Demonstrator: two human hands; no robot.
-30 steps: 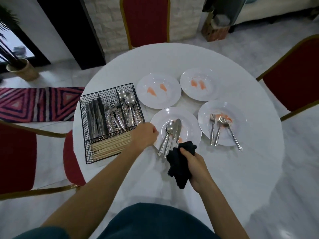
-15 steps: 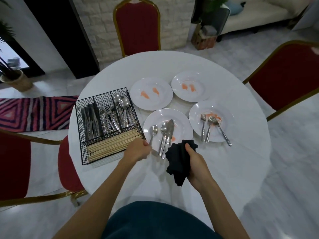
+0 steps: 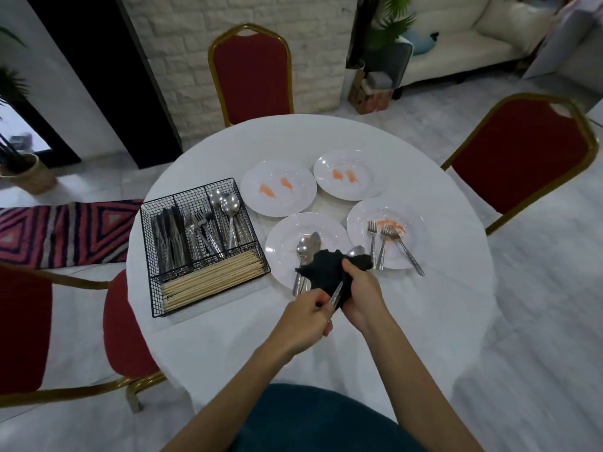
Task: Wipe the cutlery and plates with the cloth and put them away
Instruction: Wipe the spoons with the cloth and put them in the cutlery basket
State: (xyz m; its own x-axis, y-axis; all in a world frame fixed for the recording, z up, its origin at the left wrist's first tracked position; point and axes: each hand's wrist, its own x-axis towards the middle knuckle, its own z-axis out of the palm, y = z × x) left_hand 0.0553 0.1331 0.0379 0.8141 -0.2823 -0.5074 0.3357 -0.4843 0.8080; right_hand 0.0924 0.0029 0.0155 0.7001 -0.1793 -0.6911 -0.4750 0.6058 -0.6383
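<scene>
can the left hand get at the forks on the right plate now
Probably not yet: the left hand grips a spoon, and the right hand with the cloth sits between it and the forks.

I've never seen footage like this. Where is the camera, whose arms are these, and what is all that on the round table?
No machine here: a person wears one wide-angle camera on the head, looking down at their own two bare hands. The left hand holds the handle of a shiny steel spoon; the right hand grips a crumpled black cloth wrapped round it. On the round white table lie four white plates smeared with orange, three steel forks on one, and a black wire basket sorted with knives, forks, spoons and pale chopsticks.
</scene>
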